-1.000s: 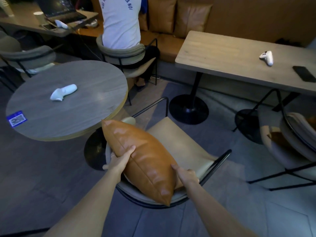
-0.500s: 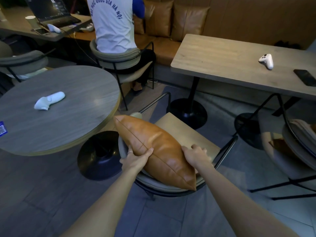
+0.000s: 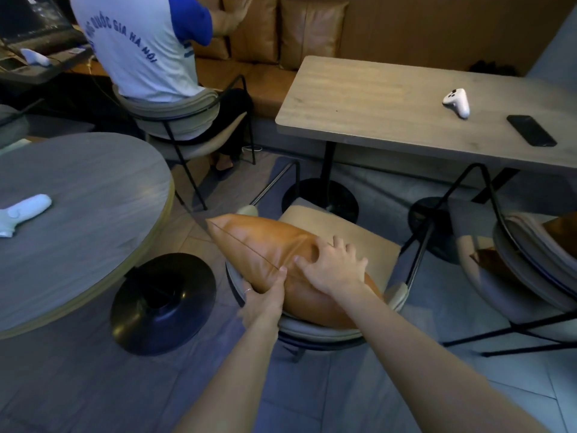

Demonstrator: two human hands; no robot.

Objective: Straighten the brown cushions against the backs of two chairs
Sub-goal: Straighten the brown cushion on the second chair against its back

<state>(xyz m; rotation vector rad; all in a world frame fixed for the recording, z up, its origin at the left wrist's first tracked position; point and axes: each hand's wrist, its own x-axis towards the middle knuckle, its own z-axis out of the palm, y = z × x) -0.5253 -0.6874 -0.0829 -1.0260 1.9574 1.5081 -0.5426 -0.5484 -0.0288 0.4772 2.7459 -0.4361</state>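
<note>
progress: first brown cushion [image 3: 274, 245] is on the near chair [image 3: 340, 232], standing on edge along the curved backrest [image 3: 315, 331], long axis running from upper left to lower right. it leans into the backrest but sits skewed, left corner poking past the chair's side toward the round table [image 3: 78, 214]. judged approx. seated but not yet squared; chair 1 close to done, not finished.

chair 2 [image 3: 530, 276] at right edge of view: a second brown cushion [image 3: 559, 228] partly visible there, cropped by frame, so can't tell its lie. nobody's hands on it. judged still to do, so task roughly at the halfway mark or under.

hands: left hand [image 3: 265, 295] comes up from below, at the cushion's near face by the seam, thumb up on top and fingers wrapped round the back side between cushion and backrest, i.e. closed in a pinch on the cushion. ring visible on one finger. right hand [image 3: 332, 267] lies palm down on the top/front face, fingers spread wide and pressed in, leather dimpling under the tips; pressing, not gripping. both forearms extended fwd and down from bottom of frame, right arm crossing over the backrest's right end.

next likely: rotate/slide cushion to centre, let go, move to chair 2.
</note>
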